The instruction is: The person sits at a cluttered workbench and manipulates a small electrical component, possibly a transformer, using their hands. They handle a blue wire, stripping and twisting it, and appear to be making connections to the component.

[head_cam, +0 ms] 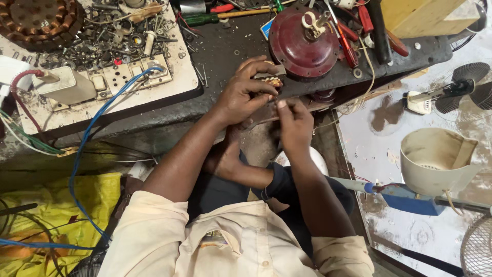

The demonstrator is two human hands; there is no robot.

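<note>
My left hand is curled around a small brownish part at the front edge of the dark workbench. My right hand sits just below it, its fingertips pinched together on something thin, a wire or small tool, that touches the part. A dark red round motor housing rests on the bench right behind both hands. What lies under my fingers is hidden.
A white switch board with a blue cable, loose screws and a copper winding lie at the left. Screwdrivers and a wooden box are at the back right. Fan parts, a cream housing and a yellow bag are on the floor.
</note>
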